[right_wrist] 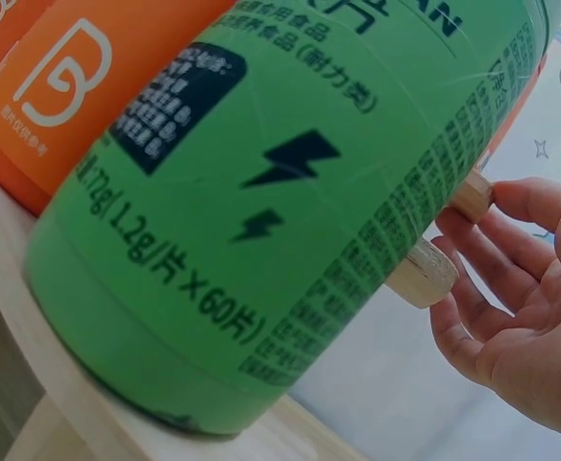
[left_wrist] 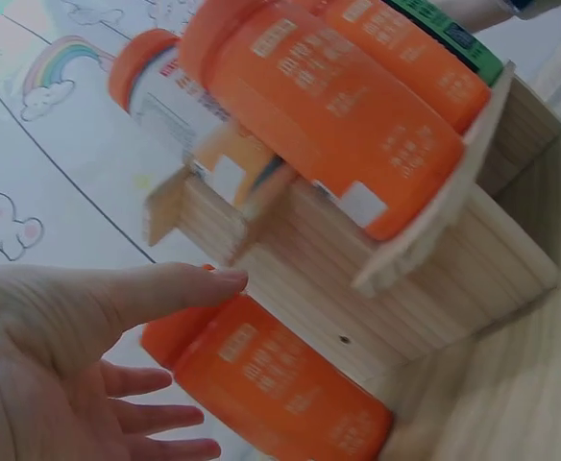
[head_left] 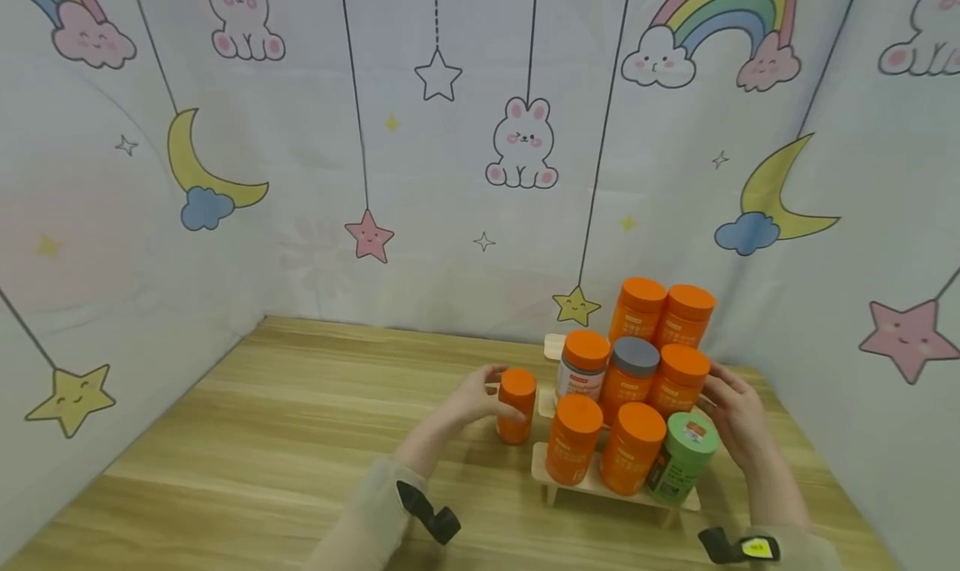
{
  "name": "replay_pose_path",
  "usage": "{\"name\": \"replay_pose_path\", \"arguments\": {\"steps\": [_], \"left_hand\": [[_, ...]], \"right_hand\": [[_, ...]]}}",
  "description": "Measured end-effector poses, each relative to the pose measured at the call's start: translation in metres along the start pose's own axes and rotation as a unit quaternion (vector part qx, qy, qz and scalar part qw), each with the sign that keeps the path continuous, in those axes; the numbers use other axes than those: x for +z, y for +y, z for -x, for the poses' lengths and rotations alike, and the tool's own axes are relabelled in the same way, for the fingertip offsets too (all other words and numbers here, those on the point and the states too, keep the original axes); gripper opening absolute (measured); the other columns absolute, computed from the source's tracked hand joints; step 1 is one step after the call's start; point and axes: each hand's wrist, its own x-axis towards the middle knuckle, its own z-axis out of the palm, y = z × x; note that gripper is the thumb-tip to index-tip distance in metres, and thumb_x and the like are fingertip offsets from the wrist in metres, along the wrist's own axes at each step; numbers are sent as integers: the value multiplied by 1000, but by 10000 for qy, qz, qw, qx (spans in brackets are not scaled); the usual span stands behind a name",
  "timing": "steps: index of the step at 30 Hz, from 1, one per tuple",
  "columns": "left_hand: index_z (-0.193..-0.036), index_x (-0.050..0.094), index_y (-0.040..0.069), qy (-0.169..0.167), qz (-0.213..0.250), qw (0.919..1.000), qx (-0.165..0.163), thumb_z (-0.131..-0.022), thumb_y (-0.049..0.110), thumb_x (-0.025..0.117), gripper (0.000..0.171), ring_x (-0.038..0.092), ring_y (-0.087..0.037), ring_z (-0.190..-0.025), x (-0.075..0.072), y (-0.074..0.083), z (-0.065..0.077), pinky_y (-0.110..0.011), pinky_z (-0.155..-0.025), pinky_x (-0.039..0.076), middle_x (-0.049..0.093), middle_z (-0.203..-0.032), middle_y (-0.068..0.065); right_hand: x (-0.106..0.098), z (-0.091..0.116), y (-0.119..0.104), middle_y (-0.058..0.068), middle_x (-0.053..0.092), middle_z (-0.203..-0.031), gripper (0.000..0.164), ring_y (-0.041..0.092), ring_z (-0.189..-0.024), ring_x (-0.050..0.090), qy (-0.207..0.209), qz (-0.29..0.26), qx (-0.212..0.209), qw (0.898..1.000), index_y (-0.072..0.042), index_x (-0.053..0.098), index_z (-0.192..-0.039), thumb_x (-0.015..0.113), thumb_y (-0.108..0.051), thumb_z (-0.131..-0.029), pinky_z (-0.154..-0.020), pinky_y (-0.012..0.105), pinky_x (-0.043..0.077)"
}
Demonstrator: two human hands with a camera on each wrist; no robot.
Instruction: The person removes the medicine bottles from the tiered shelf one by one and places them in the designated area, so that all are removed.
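An orange bottle [head_left: 516, 404] with an orange cap stands on the table left of the stepped wooden rack [head_left: 592, 489]. My left hand [left_wrist: 79, 355] is beside it, the thumb extended across its cap end in the left wrist view and the other fingers loosely spread, their tips short of the bottle. At the rack's right side, my right hand [right_wrist: 530, 288] has thumb and fingers about the wooden tier ends [right_wrist: 426, 274]. Close to it, a green tub [head_left: 682, 458] sits at the right of the front tier, beside two orange bottles [head_left: 633, 450].
The middle tier carries a white-labelled bottle [head_left: 581, 375], a grey-capped bottle [head_left: 628, 379] and another orange bottle [head_left: 678, 379]. Two orange bottles [head_left: 686, 317] stand on the top tier. Patterned cloth walls [head_left: 450, 288] enclose the wood-grain table [head_left: 300, 438].
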Motion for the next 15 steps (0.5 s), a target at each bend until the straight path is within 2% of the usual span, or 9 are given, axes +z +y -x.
{"name": "replay_pose_path", "arguments": {"steps": [4, 9, 15], "left_hand": [[-151, 34, 6, -38, -190, 9998, 77, -74, 16, 86, 93, 33, -44, -141, -10, 12, 6, -57, -111, 35, 36, -153, -22], [-153, 30, 9, -45, -562, 9979, 318, -75, 22, 86, 97, 30, -40, -144, -20, 36, 15, -57, -114, 31, 33, -156, -19], [-155, 25, 16, -175, -528, 9957, 739, -85, 27, 78, 89, 23, -37, -147, -23, 73, 12, -59, -115, 28, 26, -160, -14]], "right_hand": [[1, 0, 0, -21, 65, -112, 36, -3, -100, 61, -1, 18, -9, 10000, -35, 67, -112, 40, -12, -106, -82, 15, 51], [2, 1, 1, -21, 66, -112, 35, -3, -100, 61, -31, 17, -19, 10000, -36, 67, -113, 41, -13, -106, -82, 15, 51], [1, 1, 1, -20, 65, -111, 35, -3, -98, 61, 47, 30, -42, 10000, -36, 67, -111, 42, -13, -105, -81, 15, 51]]}}
